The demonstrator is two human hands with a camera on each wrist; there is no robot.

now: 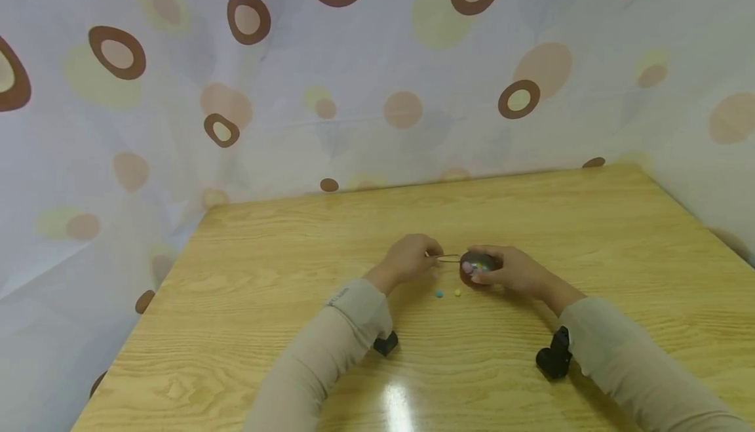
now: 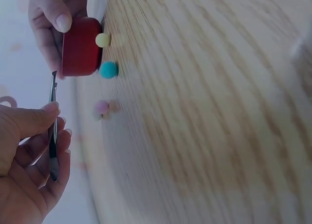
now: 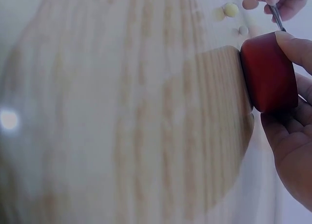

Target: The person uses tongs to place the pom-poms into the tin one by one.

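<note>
In the head view my left hand (image 1: 409,258) pinches a pair of metal tweezers (image 2: 53,148) between thumb and fingers. Their tips reach the rim of a small red bowl (image 2: 78,51); nothing shows between them in the left wrist view. My right hand (image 1: 513,271) grips this bowl by its side, thumb at the rim, and it rests on the table. Several small coloured balls lie inside the bowl, a pink one (image 1: 468,267) among them. Beside it on the table are a teal ball (image 2: 108,69), a yellow ball (image 2: 102,40) and a blurred pink ball (image 2: 102,107).
The wooden table (image 1: 265,274) spreads around both hands. A patterned cloth (image 1: 366,91) hangs behind it and along the sides. Black wrist cameras are strapped under both sleeves, the right one (image 1: 554,355) low over the tabletop.
</note>
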